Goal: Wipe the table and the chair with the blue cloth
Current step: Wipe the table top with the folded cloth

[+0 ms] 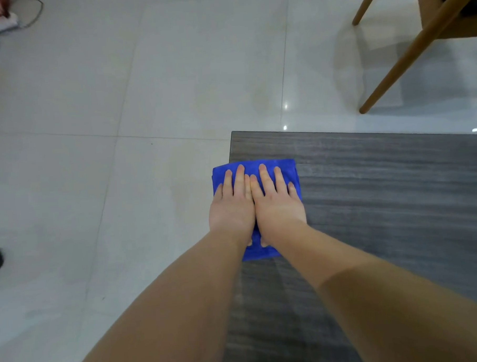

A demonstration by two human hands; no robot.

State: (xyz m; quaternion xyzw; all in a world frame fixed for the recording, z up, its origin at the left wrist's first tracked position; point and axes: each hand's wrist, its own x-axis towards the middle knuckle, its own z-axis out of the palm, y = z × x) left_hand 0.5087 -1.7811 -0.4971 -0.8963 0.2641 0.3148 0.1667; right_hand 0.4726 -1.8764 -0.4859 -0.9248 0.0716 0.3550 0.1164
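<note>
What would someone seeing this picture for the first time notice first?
The bright blue cloth near the middle of the view stands out most, with the left hand and right hand pressed flat on it side by side. It lies at the left edge of the dark grey wood-grain table, slightly overhanging near the far corner. At top right, the pale wooden chair legs stand on the glossy white tiled floor.

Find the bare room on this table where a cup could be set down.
The table is bare to the right of the cloth as far as the picture's right edge, and between the cloth and the far edge. The left edge is crowded: left hand and right hand lie flat on the cloth, which overhangs it.
</note>
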